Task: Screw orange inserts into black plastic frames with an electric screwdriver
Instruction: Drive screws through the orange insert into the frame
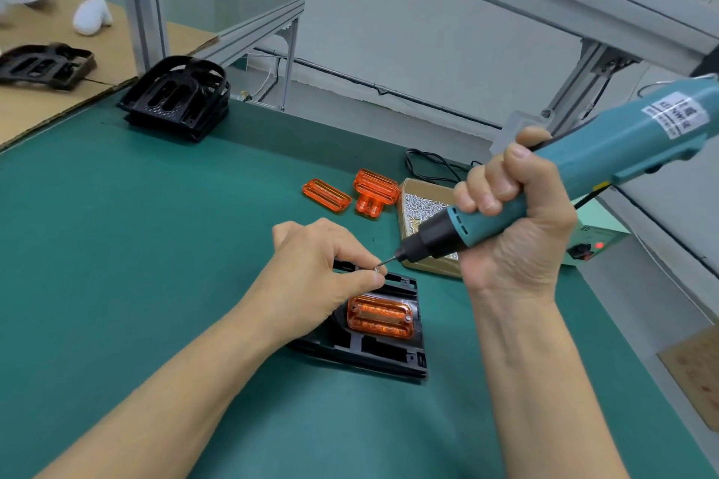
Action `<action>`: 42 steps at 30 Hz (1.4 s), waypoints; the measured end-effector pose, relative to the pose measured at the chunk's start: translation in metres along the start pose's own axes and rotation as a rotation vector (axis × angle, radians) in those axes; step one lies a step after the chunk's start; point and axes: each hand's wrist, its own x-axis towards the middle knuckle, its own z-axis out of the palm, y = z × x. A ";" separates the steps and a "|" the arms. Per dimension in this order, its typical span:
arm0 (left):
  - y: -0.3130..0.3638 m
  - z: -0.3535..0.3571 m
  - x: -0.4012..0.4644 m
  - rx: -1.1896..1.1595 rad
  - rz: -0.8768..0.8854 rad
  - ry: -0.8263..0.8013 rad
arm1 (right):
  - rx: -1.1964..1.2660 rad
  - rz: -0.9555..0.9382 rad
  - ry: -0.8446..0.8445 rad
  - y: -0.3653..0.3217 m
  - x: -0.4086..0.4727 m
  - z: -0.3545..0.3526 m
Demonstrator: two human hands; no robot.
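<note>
Nearest, on the green counter point(116, 245): a black frame point(373, 350) lying flat, with an orange insert point(380, 317) seated in its upper part; one small screw head visible at the insert's right edge, another perhaps at its left corner, though too small to be sure.

Just above the insert, left hand point(315, 276), fingers curled, thumb and forefinger pinched on a tiny screw point(376, 267) right at the tip of the screwdriver bit. Far edge of the frame partly hidden under this hand.

To the right, right hand point(517, 222) wrapped tight around a teal electric screwdriver point(583, 167), held at a slant with its black nose pointing down and left, bit touching the pinched screw. White label near the tool's upper end, print not readable.

Behind the screwdriver nose, an open cardboard box of screws point(422, 206), partly covered by the tool and right hand. Beside it to the right, a pale green power unit point(599, 241) with a red light and a dial.

Farther back, two spare orange inserts point(352, 192) lying loose on the counter, just left of the box.

Farther still, at the counter's far left edge, a stack of black frames point(177, 97). Beyond it, a sheet of cardboard point(46, 97) carrying another dark frame point(42, 66) and a white glove point(91, 16).
</note>
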 end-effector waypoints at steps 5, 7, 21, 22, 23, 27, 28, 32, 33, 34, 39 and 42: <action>0.001 -0.001 0.001 -0.026 0.007 -0.019 | -0.002 0.009 -0.001 0.001 0.000 -0.001; 0.001 -0.001 0.001 -0.043 0.013 -0.027 | 0.000 0.008 0.000 0.000 0.000 -0.001; -0.007 0.004 -0.001 0.282 0.312 -0.032 | -0.066 -0.015 -0.191 0.005 -0.004 -0.004; -0.007 0.003 0.000 0.258 0.305 -0.030 | -0.037 -0.023 -0.177 0.005 -0.005 -0.005; -0.007 0.003 0.000 0.224 0.291 -0.021 | -0.007 -0.031 -0.154 0.005 -0.005 -0.006; -0.009 0.005 0.002 0.131 0.235 -0.018 | 0.035 -0.029 -0.062 0.005 -0.004 -0.012; -0.008 0.005 0.002 0.117 0.216 -0.032 | 0.037 -0.028 -0.050 0.005 -0.004 -0.013; -0.010 -0.007 0.006 0.106 0.045 -0.095 | 0.049 -0.020 -0.052 0.002 0.000 -0.015; -0.012 -0.014 0.008 0.065 -0.024 -0.077 | 0.034 -0.010 -0.064 0.002 0.001 -0.015; -0.014 -0.020 0.010 0.005 -0.076 -0.044 | 0.010 0.008 -0.078 0.003 0.001 -0.015; -0.032 -0.021 0.013 0.063 -0.272 -0.021 | -0.145 0.137 -0.114 0.019 -0.003 -0.010; -0.034 -0.014 0.013 0.104 -0.308 -0.090 | -0.213 0.180 -0.138 0.028 -0.005 -0.007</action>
